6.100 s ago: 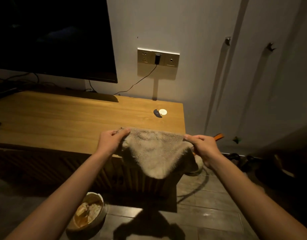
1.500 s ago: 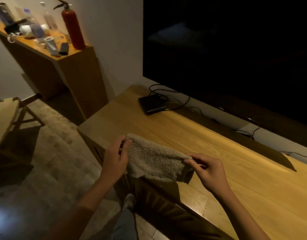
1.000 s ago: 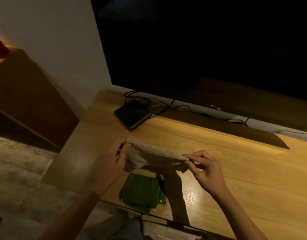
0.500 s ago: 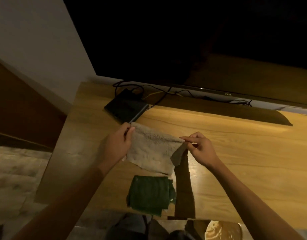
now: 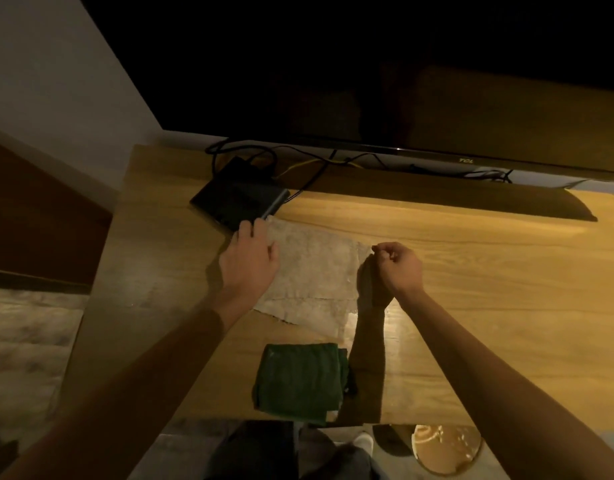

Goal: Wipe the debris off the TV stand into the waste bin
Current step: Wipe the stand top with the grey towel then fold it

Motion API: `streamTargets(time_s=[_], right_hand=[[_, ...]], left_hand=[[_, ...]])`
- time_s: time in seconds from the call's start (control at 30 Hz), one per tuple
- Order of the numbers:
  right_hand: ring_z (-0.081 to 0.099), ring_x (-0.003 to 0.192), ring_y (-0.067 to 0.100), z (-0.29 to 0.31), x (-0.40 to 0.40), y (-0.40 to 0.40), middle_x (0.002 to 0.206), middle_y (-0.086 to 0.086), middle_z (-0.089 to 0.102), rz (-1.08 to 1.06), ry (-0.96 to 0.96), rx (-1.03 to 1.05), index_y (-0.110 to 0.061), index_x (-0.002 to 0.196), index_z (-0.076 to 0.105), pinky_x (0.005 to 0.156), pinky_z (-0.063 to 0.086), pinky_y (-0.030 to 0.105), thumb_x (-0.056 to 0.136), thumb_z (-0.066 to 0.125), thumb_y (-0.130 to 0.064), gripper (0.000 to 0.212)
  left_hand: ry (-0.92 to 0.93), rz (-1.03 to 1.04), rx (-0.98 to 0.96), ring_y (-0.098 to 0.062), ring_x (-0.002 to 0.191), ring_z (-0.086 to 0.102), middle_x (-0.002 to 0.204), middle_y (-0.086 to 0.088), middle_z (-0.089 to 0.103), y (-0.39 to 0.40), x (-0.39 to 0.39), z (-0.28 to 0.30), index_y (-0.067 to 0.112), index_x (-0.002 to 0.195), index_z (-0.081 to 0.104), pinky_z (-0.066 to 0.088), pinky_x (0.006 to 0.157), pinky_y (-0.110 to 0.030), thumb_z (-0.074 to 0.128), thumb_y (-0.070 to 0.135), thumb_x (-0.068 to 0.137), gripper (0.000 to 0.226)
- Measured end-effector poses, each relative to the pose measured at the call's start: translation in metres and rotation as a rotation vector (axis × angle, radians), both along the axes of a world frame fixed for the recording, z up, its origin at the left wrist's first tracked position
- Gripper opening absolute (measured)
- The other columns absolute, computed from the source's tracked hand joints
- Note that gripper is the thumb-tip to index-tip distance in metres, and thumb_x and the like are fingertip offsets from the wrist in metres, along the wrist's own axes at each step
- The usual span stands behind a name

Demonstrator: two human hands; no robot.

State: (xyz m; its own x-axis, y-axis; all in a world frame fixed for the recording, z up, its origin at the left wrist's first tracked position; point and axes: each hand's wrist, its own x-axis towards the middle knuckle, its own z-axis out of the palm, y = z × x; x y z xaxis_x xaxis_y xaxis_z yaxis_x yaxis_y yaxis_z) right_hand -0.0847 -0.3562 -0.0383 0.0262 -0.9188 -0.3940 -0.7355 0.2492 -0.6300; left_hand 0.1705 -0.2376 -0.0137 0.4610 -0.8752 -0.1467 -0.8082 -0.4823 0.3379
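Wiping not yet begun — left hand (image 5: 250, 261) rests flat on the beige cloth (image 5: 312, 271), right hand (image 5: 397, 268) pinches its corner; waste bin (image 5: 445, 450) waits below the worktop (image 5: 471, 289).

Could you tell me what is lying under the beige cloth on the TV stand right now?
The beige cloth lies spread on the wooden TV stand, so only wood shows around it. Any debris beneath is covered and cannot be seen. The left hand rests on its left edge.

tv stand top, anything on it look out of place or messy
Mostly tidy. The tangled black and yellow cables bunch behind the flat black set-top box, which sits askew to the wooden TV stand edge. The folded dark green cloth slightly overhangs the front edge. No debris is discernible in this dim light.
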Motion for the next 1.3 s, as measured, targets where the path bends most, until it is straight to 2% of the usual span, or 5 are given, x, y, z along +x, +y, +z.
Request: streamTargets(time_s=[0.2, 0.67, 0.83, 1.03, 1.3], right_hand=[[0.067, 0.089, 0.022, -0.003, 0.014, 0.063, 0.103, 0.001, 0.064, -0.03, 0.071, 0.147, -0.015, 0.121, 0.051, 0.073, 0.058, 0.04, 0.08, 0.076, -0.059, 0.066], [0.068, 0.079, 0.025, -0.008, -0.006, 0.082, 0.078, 0.005, 0.072, -0.071, -0.013, 0.226, -0.014, 0.084, 0.072, 0.059, 0.046, 0.028, 0.085, 0.074, -0.032, 0.018], [0.066, 0.096, 0.022, -0.008, -0.017, 0.092, 0.111, 0.007, 0.069, -0.078, -0.08, 0.128, -0.014, 0.117, 0.061, 0.078, 0.053, 0.033, 0.087, 0.076, -0.039, 0.041], [0.021, 0.154, 0.029, -0.011, -0.018, 0.109, 0.167, 0.01, 0.024, 0.539, 0.219, -0.313, -0.018, 0.159, 0.026, 0.122, 0.026, 0.043, 0.103, 0.051, -0.045, 0.066], [-0.022, 0.154, 0.014, -0.039, -0.032, 0.086, 0.168, -0.009, -0.023, 0.895, 0.333, -0.128, -0.032, 0.16, -0.015, 0.125, -0.011, 0.051, 0.107, 0.008, -0.054, 0.062]], left_hand=[[0.102, 0.335, 0.095, -0.03, 0.109, 0.052, 0.118, -0.015, 0.054, 0.058, -0.013, -0.038, 0.009, 0.121, 0.052, 0.048, 0.084, -0.042, 0.057, 0.056, 0.089, 0.057], [0.724, 0.457, 0.08, -0.004, 0.068, 0.07, 0.072, 0.018, 0.072, 0.084, -0.01, -0.056, 0.033, 0.082, 0.069, 0.053, 0.054, -0.023, 0.071, 0.054, 0.074, 0.022], [0.439, 0.378, -0.049, -0.014, 0.087, 0.062, 0.093, 0.011, 0.06, 0.097, -0.021, -0.055, 0.035, 0.088, 0.051, 0.048, 0.066, -0.026, 0.067, 0.042, 0.088, 0.017], [0.016, -0.172, -0.145, -0.022, 0.139, 0.039, 0.154, 0.0, 0.036, 0.086, -0.054, -0.043, 0.028, 0.148, 0.036, 0.039, 0.108, -0.039, 0.036, 0.037, 0.1, 0.049], [-0.164, -0.249, 0.238, -0.028, 0.154, -0.014, 0.165, 0.011, -0.023, 0.095, -0.042, -0.064, 0.035, 0.157, -0.018, -0.009, 0.115, -0.063, 0.006, 0.054, 0.104, 0.061]])
